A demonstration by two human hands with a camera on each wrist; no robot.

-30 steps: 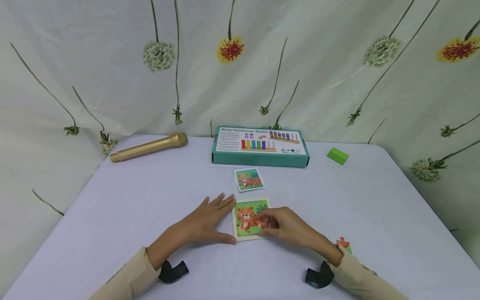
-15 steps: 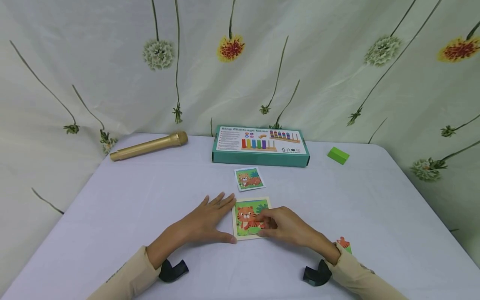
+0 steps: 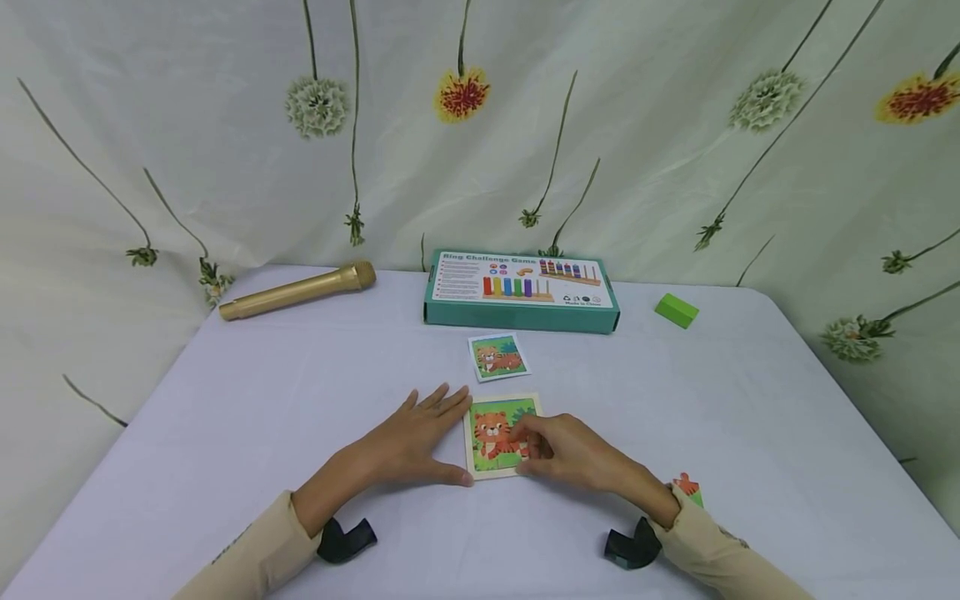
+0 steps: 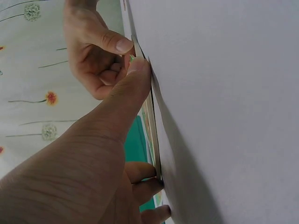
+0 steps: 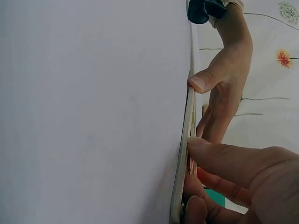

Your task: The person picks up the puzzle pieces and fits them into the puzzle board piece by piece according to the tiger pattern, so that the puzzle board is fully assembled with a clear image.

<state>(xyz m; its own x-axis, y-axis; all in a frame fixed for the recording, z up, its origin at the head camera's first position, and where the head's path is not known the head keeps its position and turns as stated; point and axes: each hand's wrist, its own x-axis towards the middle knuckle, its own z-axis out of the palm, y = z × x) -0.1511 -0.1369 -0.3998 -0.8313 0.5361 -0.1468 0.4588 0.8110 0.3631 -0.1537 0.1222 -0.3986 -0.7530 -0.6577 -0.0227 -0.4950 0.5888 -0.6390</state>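
A small tiger jigsaw puzzle [image 3: 491, 427] with a pale wooden frame lies flat at the middle of the table in the head view. My left hand [image 3: 405, 446] lies at its left side, fingers spread, thumb by the lower left corner and fingertips by the upper left. Over the lower right part of the picture, my right hand [image 3: 573, 452] pinches a puzzle piece [image 3: 509, 461] with curled fingers and thumb. That piece sits level within the picture; its right part is hidden by the fingers. The right wrist view shows the right thumb [image 5: 202, 143] at the frame's edge.
A tiger picture card [image 3: 500, 358] lies just beyond the puzzle. Another orange and green puzzle piece [image 3: 688, 488] is partly covered by the right sleeve. Along the back are a gold microphone [image 3: 300, 292], a teal game box [image 3: 521, 292] and a green block [image 3: 677, 311].
The green-edged piece under my right hand was tilted a second ago and has come down flat into the picture. My left hand has stayed in place.
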